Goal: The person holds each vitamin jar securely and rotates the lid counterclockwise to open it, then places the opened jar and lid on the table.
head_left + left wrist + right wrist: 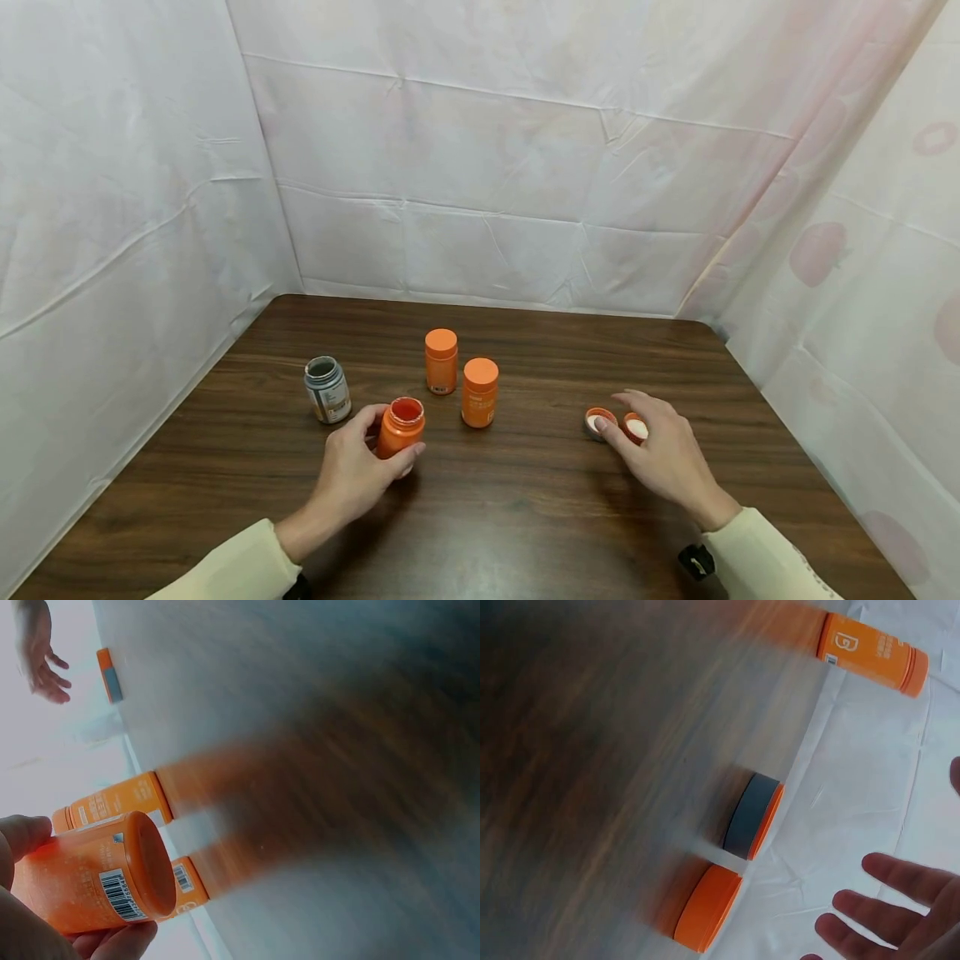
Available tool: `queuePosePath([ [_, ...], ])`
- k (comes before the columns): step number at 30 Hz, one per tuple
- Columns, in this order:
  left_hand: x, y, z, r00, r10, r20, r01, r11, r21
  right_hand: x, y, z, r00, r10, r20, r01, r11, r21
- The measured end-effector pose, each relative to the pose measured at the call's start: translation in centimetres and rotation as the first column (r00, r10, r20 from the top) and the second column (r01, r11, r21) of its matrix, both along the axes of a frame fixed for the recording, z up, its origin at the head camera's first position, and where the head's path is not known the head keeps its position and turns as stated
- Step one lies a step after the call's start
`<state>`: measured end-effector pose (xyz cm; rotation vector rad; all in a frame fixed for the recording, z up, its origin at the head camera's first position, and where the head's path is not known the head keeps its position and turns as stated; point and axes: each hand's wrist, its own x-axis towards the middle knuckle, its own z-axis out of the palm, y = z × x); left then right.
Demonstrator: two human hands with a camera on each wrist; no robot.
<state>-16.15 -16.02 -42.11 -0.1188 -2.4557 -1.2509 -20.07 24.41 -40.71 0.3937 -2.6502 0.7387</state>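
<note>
My left hand point(351, 468) grips an uncapped orange bottle point(397, 437) around its body, mouth facing up. In the left wrist view, the bottle's base with a barcode point(122, 895) shows raised off the table. My right hand point(666, 454) hovers over two lids, fingers spread and not visibly touching them. One is a grey lid point(751, 816) with an orange rim; beside it sits an orange lid point(707, 907). Both show white insides in the head view. An uncapped grey bottle point(327, 392) stands just left of my left hand.
Two capped orange bottles, a farther one point(441, 362) and a nearer one point(480, 394), stand upright mid-table, right of the held bottle. The dark wooden table point(510, 525) is bordered by pale cloth walls point(487, 167) at the back and both sides.
</note>
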Motion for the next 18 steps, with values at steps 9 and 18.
queuePosePath([
  [9,0.0,-0.8,-0.1,0.998,0.067,0.01,-0.067,0.997,-0.024,0.5,-0.8,-0.5,0.992,0.107,-0.073,-0.103,0.993,0.048],
  [18,-0.1,-1.7,0.1,0.991,0.13,-0.031,-0.132,0.989,-0.074,1.1,-1.6,-0.4,0.986,0.153,-0.061,-0.148,0.985,0.085],
])
